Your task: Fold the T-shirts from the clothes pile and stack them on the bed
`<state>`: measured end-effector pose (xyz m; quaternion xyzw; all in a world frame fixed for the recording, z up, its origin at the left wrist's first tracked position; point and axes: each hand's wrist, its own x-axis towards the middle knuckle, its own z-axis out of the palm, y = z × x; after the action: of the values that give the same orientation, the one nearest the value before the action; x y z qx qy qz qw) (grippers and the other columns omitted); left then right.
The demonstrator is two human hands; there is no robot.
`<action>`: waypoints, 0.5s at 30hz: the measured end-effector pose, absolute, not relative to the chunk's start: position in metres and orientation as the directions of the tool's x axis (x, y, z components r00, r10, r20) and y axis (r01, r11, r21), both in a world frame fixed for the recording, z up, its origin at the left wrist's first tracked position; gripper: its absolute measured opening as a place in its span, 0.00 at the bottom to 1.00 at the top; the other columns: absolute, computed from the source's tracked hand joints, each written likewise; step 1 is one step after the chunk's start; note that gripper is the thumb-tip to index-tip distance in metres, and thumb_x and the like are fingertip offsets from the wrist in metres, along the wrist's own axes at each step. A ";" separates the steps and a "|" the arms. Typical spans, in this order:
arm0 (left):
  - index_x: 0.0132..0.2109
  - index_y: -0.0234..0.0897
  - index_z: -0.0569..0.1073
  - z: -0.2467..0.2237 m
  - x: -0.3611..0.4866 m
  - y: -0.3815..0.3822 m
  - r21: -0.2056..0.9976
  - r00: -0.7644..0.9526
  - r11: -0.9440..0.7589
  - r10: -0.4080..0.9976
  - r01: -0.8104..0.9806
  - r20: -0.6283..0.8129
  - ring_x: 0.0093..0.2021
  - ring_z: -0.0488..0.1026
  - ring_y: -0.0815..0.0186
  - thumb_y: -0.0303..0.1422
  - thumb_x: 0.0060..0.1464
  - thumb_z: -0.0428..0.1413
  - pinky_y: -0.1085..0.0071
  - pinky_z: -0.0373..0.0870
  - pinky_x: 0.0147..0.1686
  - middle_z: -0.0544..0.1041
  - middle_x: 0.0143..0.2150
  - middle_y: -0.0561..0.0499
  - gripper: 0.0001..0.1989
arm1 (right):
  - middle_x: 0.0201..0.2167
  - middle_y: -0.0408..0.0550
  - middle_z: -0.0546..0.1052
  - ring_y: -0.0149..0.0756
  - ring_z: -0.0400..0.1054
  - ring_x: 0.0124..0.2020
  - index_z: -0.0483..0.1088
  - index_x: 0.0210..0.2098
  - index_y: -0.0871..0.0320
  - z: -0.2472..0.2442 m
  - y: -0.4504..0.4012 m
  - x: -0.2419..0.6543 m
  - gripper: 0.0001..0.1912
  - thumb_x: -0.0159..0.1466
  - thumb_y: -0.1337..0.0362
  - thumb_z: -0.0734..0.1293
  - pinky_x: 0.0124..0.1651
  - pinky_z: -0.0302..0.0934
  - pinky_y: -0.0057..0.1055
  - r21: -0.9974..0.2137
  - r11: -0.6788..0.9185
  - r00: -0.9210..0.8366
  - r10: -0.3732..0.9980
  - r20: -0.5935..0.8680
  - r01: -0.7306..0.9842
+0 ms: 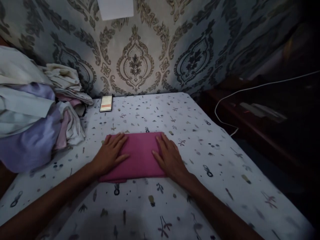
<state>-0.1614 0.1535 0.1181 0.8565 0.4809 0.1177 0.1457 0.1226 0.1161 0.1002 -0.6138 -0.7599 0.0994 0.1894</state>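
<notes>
Cloth (140, 156), pink and folded into a neat flat rectangle, sitting right around the middle of the frame, a bit below center. It's wider than it is deep, and at its lower left a thin bit of an under layer pokes out past the bottom edge.

Both hands are on it, open and flat, not gripping anything. The left hand (111, 153) lies over the left end, fingers toward the top of the frame, thumb angled in toward the middle. The right hand (171, 155) does the same at the right end, partly hanging off the edge, thumb pointing inward too. Forearms come in from the two lower corners.

Under all that is a pale sheet (150, 216) with little plant-type prints scattered over it, filling most of the lower frame. Over on the left there's a messy heap of clothes (27, 116), mostly white and lavender with some pink mixed in. Just to the right of its top end, near the far edge of the sheet, is a small dark-edged rectangle (106, 103) with its face pixelated, so can't say what it is.

Patterned wall (135, 63) across the top, white sheet of paper (116, 9) at top center-left. Right side's pretty dark, but a thin white cable (240, 90) loops through there.
</notes>
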 end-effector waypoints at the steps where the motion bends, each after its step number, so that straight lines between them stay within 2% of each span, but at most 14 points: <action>1: 0.71 0.40 0.58 0.116 -0.170 0.152 0.350 0.455 -0.447 0.888 0.823 0.065 0.74 0.52 0.51 0.52 0.63 0.49 0.49 0.39 0.72 0.58 0.73 0.40 0.35 | 0.74 0.63 0.50 0.50 0.45 0.74 0.50 0.72 0.63 0.101 0.114 0.123 0.36 0.73 0.47 0.50 0.72 0.43 0.53 -0.392 0.193 -0.142 0.978 0.154 0.900; 4: 0.69 0.30 0.58 0.112 -0.195 0.158 0.344 0.282 -0.292 0.956 0.893 0.078 0.73 0.52 0.47 0.55 0.60 0.49 0.50 0.46 0.71 0.57 0.72 0.32 0.40 | 0.72 0.69 0.52 0.55 0.45 0.73 0.55 0.69 0.70 0.103 0.110 0.128 0.40 0.71 0.43 0.52 0.71 0.44 0.56 -0.417 0.072 -0.029 0.994 0.109 0.906; 7: 0.60 0.29 0.66 0.115 -0.204 0.169 0.387 0.193 -0.212 0.977 0.898 0.088 0.69 0.59 0.45 0.56 0.56 0.49 0.52 0.55 0.67 0.65 0.66 0.30 0.37 | 0.68 0.70 0.59 0.58 0.50 0.70 0.67 0.57 0.67 0.104 0.114 0.133 0.33 0.69 0.44 0.58 0.69 0.48 0.56 -0.445 0.000 0.060 0.991 0.121 0.895; 9: 0.51 0.33 0.70 0.122 -0.202 0.173 0.448 0.157 -0.177 0.984 0.876 0.082 0.60 0.67 0.45 0.56 0.52 0.52 0.52 0.64 0.60 0.73 0.56 0.35 0.32 | 0.64 0.69 0.65 0.59 0.56 0.66 0.71 0.47 0.64 0.106 0.117 0.134 0.25 0.65 0.48 0.62 0.67 0.51 0.54 -0.460 -0.009 0.080 0.987 0.136 0.888; 11: 0.42 0.38 0.71 0.132 -0.195 0.173 0.543 0.115 -0.121 0.992 0.831 0.045 0.47 0.72 0.48 0.55 0.46 0.55 0.55 0.70 0.49 0.76 0.42 0.43 0.27 | 0.58 0.67 0.69 0.58 0.61 0.61 0.71 0.42 0.61 0.109 0.118 0.131 0.18 0.62 0.53 0.64 0.64 0.55 0.53 -0.488 0.027 0.057 0.986 0.156 0.872; 13: 0.35 0.41 0.68 0.143 -0.186 0.167 0.692 0.077 -0.051 0.997 0.720 -0.007 0.35 0.72 0.56 0.54 0.40 0.59 0.61 0.71 0.37 0.72 0.30 0.52 0.23 | 0.51 0.63 0.73 0.54 0.65 0.55 0.69 0.40 0.59 0.115 0.114 0.126 0.13 0.61 0.57 0.64 0.59 0.60 0.50 -0.557 0.092 0.020 0.981 0.191 0.826; 15: 0.34 0.43 0.66 0.152 -0.177 0.155 0.857 0.037 0.062 0.995 0.512 -0.094 0.28 0.70 0.61 0.53 0.38 0.63 0.68 0.68 0.28 0.69 0.25 0.57 0.23 | 0.42 0.56 0.75 0.47 0.69 0.46 0.65 0.39 0.56 0.120 0.108 0.121 0.09 0.62 0.59 0.62 0.52 0.65 0.45 -0.667 0.130 0.003 0.981 0.196 0.734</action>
<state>-0.1774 0.1553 0.1525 0.6088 0.6187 0.3138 0.3847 0.1215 0.1082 0.1204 -0.6309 -0.6794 0.1916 0.3219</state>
